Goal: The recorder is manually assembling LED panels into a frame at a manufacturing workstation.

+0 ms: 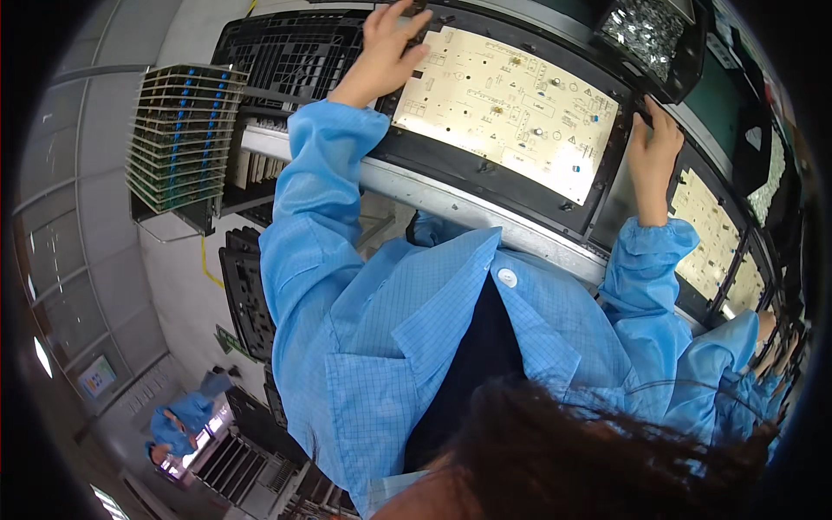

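A pale cream circuit board (511, 108) with printed markings and a few small mounted parts lies flat in a black carrier frame (485, 178). My left hand (381, 52) is at the frame's far left corner, thumb and fingers on either side of its dark edge. At the right end, my right hand (656, 152) has its thumb and fingertips closed about a dark piece of the frame's edge. Parts of the edge are hidden under my fingers.
A metal rail (451, 208) runs between me and the frame. To the left stands a rack of stacked boards (185, 139). A black bin of small shiny parts (646, 39) is at the far right. More boards (706, 234) sit farther along the line, near other workers' blue sleeves (737, 381).
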Demonstrator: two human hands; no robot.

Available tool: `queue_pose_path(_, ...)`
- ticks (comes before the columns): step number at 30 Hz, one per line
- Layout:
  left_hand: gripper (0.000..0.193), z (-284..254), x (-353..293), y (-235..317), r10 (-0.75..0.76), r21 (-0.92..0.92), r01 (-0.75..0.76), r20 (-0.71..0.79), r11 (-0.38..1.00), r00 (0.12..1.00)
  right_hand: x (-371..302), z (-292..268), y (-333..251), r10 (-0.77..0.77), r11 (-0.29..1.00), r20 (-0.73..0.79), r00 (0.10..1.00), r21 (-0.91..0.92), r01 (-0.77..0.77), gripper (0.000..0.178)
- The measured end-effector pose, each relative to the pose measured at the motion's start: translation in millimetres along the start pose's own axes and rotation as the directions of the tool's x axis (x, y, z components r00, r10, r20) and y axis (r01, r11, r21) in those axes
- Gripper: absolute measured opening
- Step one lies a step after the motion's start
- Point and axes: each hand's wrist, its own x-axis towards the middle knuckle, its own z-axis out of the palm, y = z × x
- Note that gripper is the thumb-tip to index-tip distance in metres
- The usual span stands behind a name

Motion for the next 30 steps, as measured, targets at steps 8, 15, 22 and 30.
queue_pose_path(8, 0.03, -3, 29, -7, -0.366, 0.431, 0.194, 0.364, 0.881, 0.856, 28, 10, 3, -0.027, 1.0, 0.138, 0.99, 0.018, 0.025, 0.02)
queue_pose_path(15, 0.021, 8, 73, 26, -0.471, 0.329, 0.364, 0.351, 0.871, 0.809, 27, 17, -27, 0.163, 0.984, 0.177, 0.971, -0.097, -0.148, 0.024)
queue_pose_path(22, 0.015, 22, 48, -10, -0.417, 0.227, 0.359, 0.316, 0.905, 0.852, 47, 14, -58, -0.141, 0.963, 0.157, 0.977, -0.206, 0.172, 0.025)
queue_pose_path(30, 0.018, -3, 51, 8, -0.284, -0.022, 0.304, 0.298, 0.952, 0.911, 85, 78, -97, -0.43, 0.832, 0.145, 0.891, 0.446, 0.329, 0.017)
